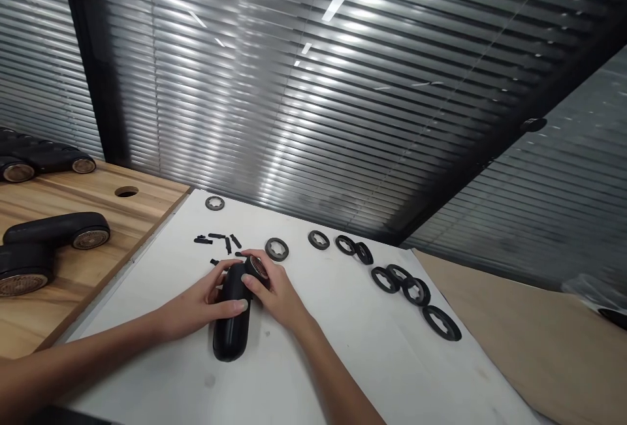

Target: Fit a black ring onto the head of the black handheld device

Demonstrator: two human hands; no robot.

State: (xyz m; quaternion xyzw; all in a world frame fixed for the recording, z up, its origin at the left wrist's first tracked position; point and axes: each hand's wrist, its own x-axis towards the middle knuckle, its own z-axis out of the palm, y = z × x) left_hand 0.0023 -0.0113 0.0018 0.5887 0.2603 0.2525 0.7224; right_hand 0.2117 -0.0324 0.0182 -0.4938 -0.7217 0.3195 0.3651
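A black fabric shaver (pixel 231 327) lies on the white sheet (pixel 343 360) between my two hands, with its round mesh head (pixel 257 269) pointing away from me. My left hand (pixel 206 302) wraps the shaver's body, and my right hand (pixel 272 289) grips around the head end. Just beyond my hands are several small black plastic pieces (pixel 215 239). A grey star-toothed ring (pixel 277 249) rests close to my right hand. Further right, several black rings (pixel 416 292) are spread over the sheet.
Several assembled black shavers (pixel 55 232) stand on the wooden table (pixel 93 301) to the left, which has a round hole (pixel 126 192). A tan board (pixel 514 327) lies to the right. Window blinds (pixel 313 85) fill the background.
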